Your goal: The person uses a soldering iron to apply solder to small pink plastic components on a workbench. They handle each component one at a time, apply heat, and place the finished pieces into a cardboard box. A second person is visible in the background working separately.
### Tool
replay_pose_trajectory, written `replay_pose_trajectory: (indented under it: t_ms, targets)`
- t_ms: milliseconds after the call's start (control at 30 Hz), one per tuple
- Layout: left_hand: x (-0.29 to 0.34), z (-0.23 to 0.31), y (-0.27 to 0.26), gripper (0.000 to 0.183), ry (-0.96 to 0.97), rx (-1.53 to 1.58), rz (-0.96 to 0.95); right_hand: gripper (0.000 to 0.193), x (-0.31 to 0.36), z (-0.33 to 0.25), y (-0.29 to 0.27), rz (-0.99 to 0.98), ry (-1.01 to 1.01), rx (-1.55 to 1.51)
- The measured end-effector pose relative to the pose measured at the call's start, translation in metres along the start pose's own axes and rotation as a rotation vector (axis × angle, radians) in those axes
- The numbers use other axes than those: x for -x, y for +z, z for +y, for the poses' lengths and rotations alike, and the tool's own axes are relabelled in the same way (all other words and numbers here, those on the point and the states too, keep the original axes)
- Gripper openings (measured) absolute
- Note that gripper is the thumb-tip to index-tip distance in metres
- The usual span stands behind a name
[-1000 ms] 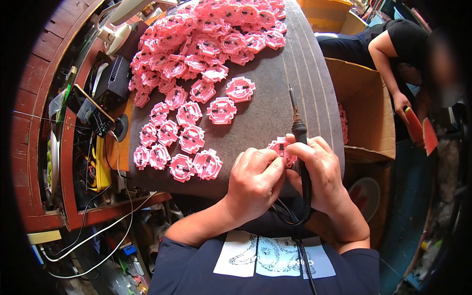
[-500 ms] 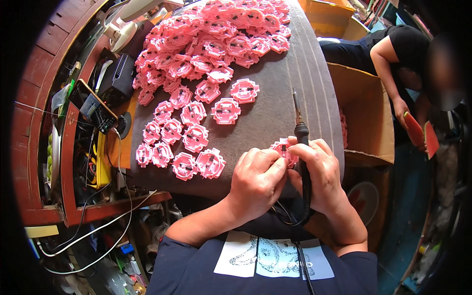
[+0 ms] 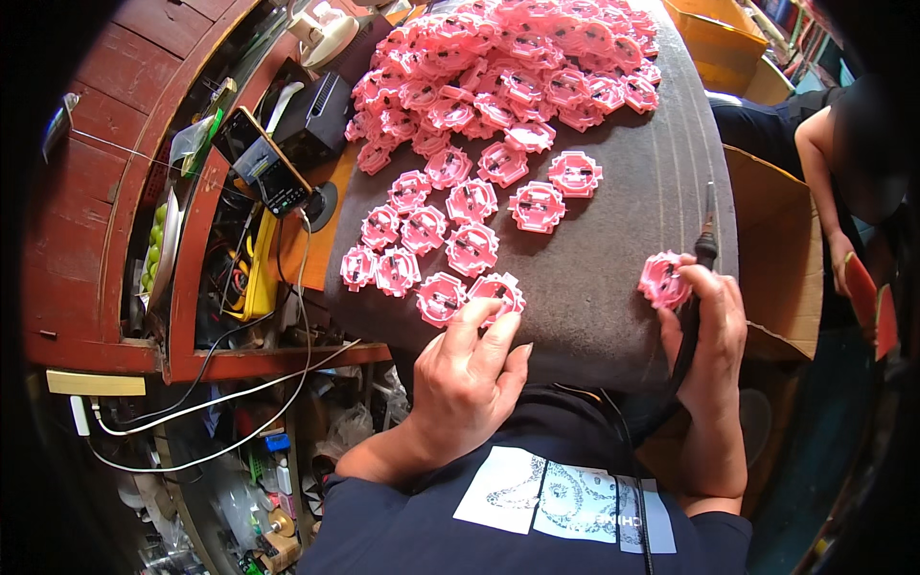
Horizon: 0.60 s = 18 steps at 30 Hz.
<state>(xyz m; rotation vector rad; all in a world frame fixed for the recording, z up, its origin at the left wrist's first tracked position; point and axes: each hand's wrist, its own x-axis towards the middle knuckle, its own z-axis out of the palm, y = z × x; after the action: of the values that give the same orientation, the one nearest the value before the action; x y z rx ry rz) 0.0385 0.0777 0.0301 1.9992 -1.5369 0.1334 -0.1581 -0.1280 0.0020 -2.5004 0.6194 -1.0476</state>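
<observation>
My left hand (image 3: 468, 369) reaches to a pink plastic housing (image 3: 498, 290) at the near end of the laid-out parts. Its fingertips touch the near edge of that piece, while the thumb stands apart. My right hand (image 3: 714, 331) holds a second pink housing (image 3: 663, 281) between thumb and finger, above the table's right side. The same hand also grips a soldering iron (image 3: 706, 247), tip pointing up and away from me. Several more pink housings (image 3: 471, 248) with small black parts inside lie in loose rows.
A large heap of pink housings (image 3: 517, 72) covers the far end of the dark table (image 3: 594, 259). To the left are a phone (image 3: 268, 172) on a stand and cables. Beyond the right edge stands a cardboard box (image 3: 776, 249); a co-worker there holds red slices (image 3: 860, 285).
My hands have separated. The left moved left to a housing in the rows; the right moved right with the iron and its housing. The whole view shifted too.
</observation>
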Motion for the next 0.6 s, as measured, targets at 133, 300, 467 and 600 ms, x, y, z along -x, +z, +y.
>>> replay_pose_trajectory:
  t_ms: [133, 300, 467, 600]
  targets:
    - [0.002, -0.002, 0.011, 0.052, 0.034, -0.077, -0.041, 0.052, 0.003, 0.006, -0.008, 0.043, 0.08, 0.195]
    - [-0.007, 0.014, 0.048, 0.061, 0.069, 0.218, -0.011, 0.047, 0.014, -0.005, -0.004, 0.147, -0.09, 0.053]
    - [-0.019, 0.031, 0.038, 0.063, 0.08, 0.408, -0.038, 0.042, 0.024, -0.013, 0.007, 0.137, -0.159, -0.032]
    - [-0.036, 0.006, 0.029, 0.053, 0.16, 0.303, -0.148, 0.043, 0.029, -0.015, 0.011, 0.146, -0.204, -0.122]
